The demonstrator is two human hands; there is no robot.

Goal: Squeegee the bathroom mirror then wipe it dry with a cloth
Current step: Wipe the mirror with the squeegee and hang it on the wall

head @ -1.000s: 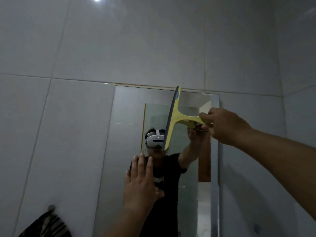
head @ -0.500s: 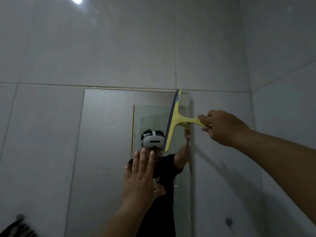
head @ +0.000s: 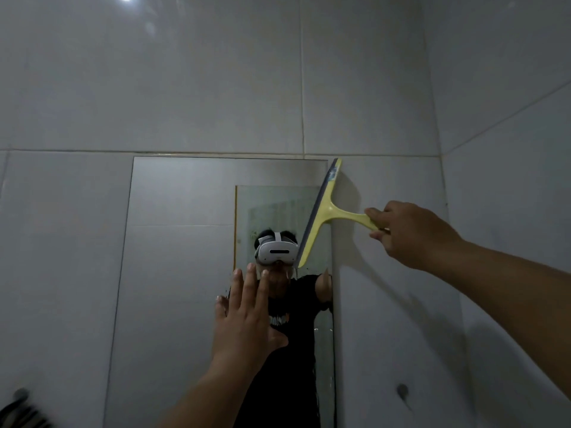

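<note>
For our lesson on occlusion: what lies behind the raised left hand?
Behind the left hand is the mirror, showing a reflected black shirt around it. Whatever glass and reflection lie directly behind the palm are covered.

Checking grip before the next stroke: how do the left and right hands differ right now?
The right hand is closed around the yellow squeegee handle, while the left hand is open, fingers spread, holding nothing. The right hand sits higher, beside the mirror's right edge; the left is lower, in front of the glass. Whether the left palm touches it is unclear. Both are bare.
</note>
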